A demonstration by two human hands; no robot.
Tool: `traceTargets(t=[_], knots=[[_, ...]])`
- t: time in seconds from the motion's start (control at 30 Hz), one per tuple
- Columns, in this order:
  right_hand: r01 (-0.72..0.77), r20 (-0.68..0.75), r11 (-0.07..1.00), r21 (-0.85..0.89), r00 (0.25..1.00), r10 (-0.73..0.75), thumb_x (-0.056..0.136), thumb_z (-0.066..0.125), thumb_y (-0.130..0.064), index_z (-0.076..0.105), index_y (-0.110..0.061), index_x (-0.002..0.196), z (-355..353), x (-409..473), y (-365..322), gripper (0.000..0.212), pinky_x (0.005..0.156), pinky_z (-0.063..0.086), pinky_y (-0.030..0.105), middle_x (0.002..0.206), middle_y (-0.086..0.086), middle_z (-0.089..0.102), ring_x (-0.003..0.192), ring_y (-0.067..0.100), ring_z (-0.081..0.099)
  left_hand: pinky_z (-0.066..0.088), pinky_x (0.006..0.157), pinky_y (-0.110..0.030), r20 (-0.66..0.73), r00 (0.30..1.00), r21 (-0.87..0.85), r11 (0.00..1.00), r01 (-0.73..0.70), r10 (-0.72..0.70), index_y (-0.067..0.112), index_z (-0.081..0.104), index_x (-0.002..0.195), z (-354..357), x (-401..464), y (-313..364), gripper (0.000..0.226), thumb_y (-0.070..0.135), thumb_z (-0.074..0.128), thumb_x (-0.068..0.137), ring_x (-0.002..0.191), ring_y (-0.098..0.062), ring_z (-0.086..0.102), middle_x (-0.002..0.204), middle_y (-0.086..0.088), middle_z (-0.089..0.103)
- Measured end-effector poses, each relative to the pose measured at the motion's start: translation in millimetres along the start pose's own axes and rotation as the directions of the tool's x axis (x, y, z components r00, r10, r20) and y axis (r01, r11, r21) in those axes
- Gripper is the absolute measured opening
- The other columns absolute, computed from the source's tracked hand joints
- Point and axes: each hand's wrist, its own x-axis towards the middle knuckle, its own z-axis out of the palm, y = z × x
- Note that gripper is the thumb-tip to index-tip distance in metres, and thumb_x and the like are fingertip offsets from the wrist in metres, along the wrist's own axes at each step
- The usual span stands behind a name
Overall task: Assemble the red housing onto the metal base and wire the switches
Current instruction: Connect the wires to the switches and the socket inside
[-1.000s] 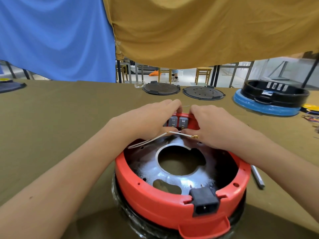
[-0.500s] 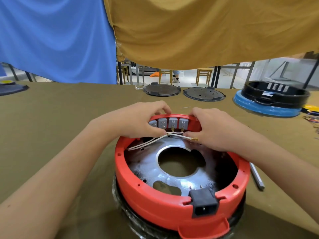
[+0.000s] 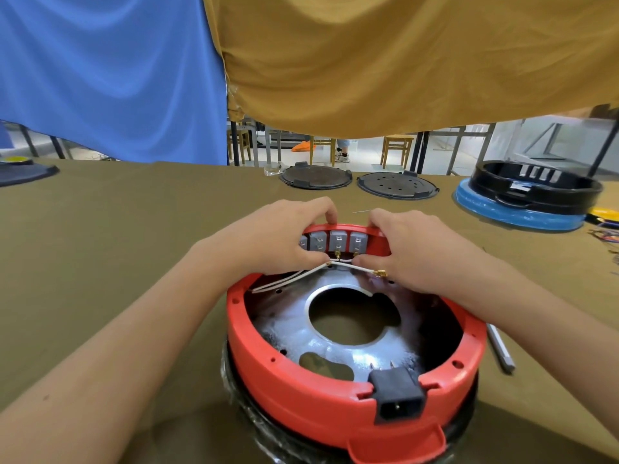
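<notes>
The red housing (image 3: 321,393) sits over the silver metal base (image 3: 294,316), which has a large round hole. A black power socket (image 3: 398,398) is set in its near rim. Several grey switches (image 3: 338,241) line the far inner wall. White wires (image 3: 291,279) with brass terminals run from the left side up to the switches. My left hand (image 3: 278,239) pinches the wires just below the switches, fingers over the far rim. My right hand (image 3: 412,249) grips a wire end beside them, and a loose brass terminal (image 3: 380,272) sticks out under its thumb.
Two dark round lids (image 3: 316,177) (image 3: 397,185) lie at the far table edge. A black housing on a blue ring (image 3: 532,195) stands far right. A grey pen-like tool (image 3: 500,351) lies right of the housing. Blue and mustard cloths hang behind.
My left hand has slid left and down off the switches, uncovering the row. Two wire terminals now sit at the switch tabs. My right hand has barely shifted.
</notes>
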Motion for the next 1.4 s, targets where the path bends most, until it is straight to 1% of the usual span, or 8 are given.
traceTargets(t=[0.17,0.43,0.63,0.73,0.8,0.93,1.07,1.4], knots=[[-0.006,0.006,1.0,-0.007,1.0,0.006,0.084,0.061,-0.063,0.049,-0.023,0.103,-1,0,-1,0.046,0.063,0.042,0.031,0.091,-0.003,0.061,0.078,0.018,0.056,0.05,0.077,-0.024,0.02,0.999,-0.111,0.993,0.036,-0.034,0.039,0.049,0.124,-4,-7,-1,0.045,0.032,0.068,0.083,0.086,0.002,0.06,0.102,0.015,0.064],[-0.004,0.019,1.0,-0.025,1.0,0.005,0.085,0.062,-0.061,0.049,-0.023,0.104,-4,1,-3,0.044,0.058,0.039,0.027,0.091,-0.004,0.06,0.073,0.013,0.053,0.048,0.076,-0.029,-0.02,1.0,-0.037,0.999,0.014,-0.015,0.035,0.049,0.122,0,-4,1,0.041,0.035,0.068,0.086,0.086,-0.008,0.06,0.099,0.011,0.064],[-0.035,0.031,0.995,0.089,0.999,0.032,0.087,0.058,-0.061,0.054,-0.024,0.105,-3,-2,1,0.042,0.063,0.042,0.026,0.09,-0.007,0.059,0.079,0.011,0.056,0.048,0.076,-0.017,0.074,0.996,-0.239,0.969,0.07,-0.054,0.04,0.048,0.129,-5,-10,-5,0.046,0.026,0.063,0.088,0.084,0.006,0.061,0.105,0.021,0.061],[0.037,-0.204,0.97,0.242,0.979,0.014,0.095,0.055,-0.04,0.061,-0.023,0.116,-6,-6,5,0.028,0.086,0.045,0.029,0.105,-0.007,0.06,0.1,0.012,0.055,0.049,0.082,-0.02,0.126,0.99,-0.329,0.939,0.101,-0.062,0.042,0.047,0.133,-8,-12,-8,0.043,0.022,0.055,0.095,0.09,0.004,0.062,0.111,0.021,0.059],[0.148,-0.309,0.909,0.39,0.951,-0.022,0.095,0.055,-0.035,0.07,-0.025,0.1,-15,-11,2,0.018,0.079,0.048,0.026,0.091,-0.013,0.065,0.088,0.004,0.058,0.05,0.089,-0.029,0.12,0.991,-0.347,0.933,0.094,-0.056,0.039,0.047,0.133,-7,-13,-7,0.041,0.02,0.053,0.097,0.096,-0.002,0.062,0.114,0.016,0.061],[0.199,0.003,0.786,0.586,0.969,-0.248,0.087,0.061,-0.052,0.075,-0.03,0.086,-32,-19,-4,0.026,0.065,0.05,0.033,0.076,-0.005,0.071,0.07,0.014,0.065,0.051,0.093,-0.034,0.064,0.997,-0.385,0.92,0.071,-0.05,0.031,0.053,0.131,-7,-12,-7,0.04,0.015,0.057,0.095,0.097,-0.009,0.065,0.114,0.009,0.066],[0.166,0.189,0.771,0.615,0.918,-0.348,0.09,0.07,-0.028,0.077,-0.022,0.084,-29,-21,-6,0.011,0.059,0.046,0.016,0.072,-0.003,0.073,0.062,0.004,0.064,0.052,0.092,-0.034,0.017,0.997,-0.423,0.903,0.075,-0.075,0.031,0.057,0.128,-6,-12,-10,0.037,0.016,0.062,0.094,0.094,-0.006,0.067,0.111,0.01,0.067],[-0.027,0.501,0.641,0.767,0.65,-0.572,0.087,0.074,-0.011,0.075,-0.011,0.085,-39,-28,-2,0.003,0.064,0.05,0.017,0.074,0.005,0.073,0.065,0.011,0.066,0.051,0.097,-0.042,-0.008,0.997,-0.421,0.905,0.065,-0.076,0.033,0.059,0.124,-4,-12,-17,0.034,0.02,0.064,0.093,0.102,-0.008,0.066,0.113,0.011,0.066]])
